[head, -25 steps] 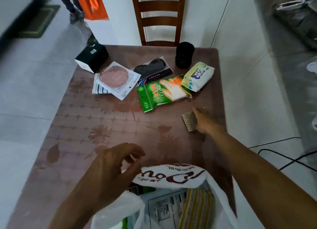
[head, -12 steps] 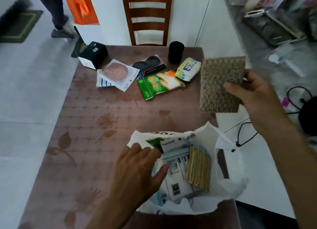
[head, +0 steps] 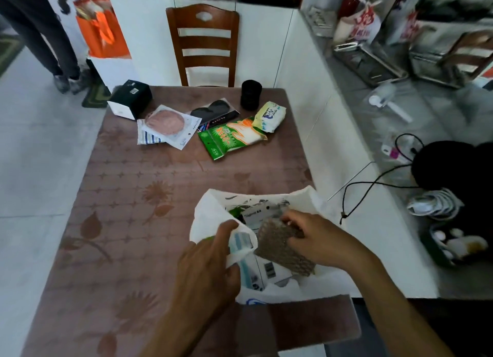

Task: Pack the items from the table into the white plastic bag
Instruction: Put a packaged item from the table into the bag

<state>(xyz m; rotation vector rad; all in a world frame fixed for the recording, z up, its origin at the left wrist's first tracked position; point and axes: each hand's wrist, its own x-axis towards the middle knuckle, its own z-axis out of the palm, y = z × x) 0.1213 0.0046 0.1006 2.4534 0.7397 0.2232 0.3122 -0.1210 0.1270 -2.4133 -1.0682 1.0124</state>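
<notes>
The white plastic bag (head: 210, 212) lies open at the near right of the table (head: 128, 223). My left hand (head: 210, 266) grips the bag's left rim and holds it open. My right hand (head: 320, 239) holds a brown textured pad (head: 277, 247) inside the bag's mouth, over white packets that lie in it. At the far side of the table lie a green glove packet (head: 229, 139), a pale tissue pack (head: 269, 116), a black cylinder (head: 250, 94), a black box (head: 130, 99), a pink round packet (head: 168, 124) and a dark packet (head: 213, 111).
A wooden chair (head: 204, 44) stands behind the table. A person's legs (head: 48, 41) and an orange bag (head: 102, 30) are at the far left. To the right, a grey counter (head: 426, 132) carries cables, metal trays and a dark object.
My right hand has brought the brown pad from up in the air down into the bag. My left hand has shifted from lying on the bag to gripping its rim.
</notes>
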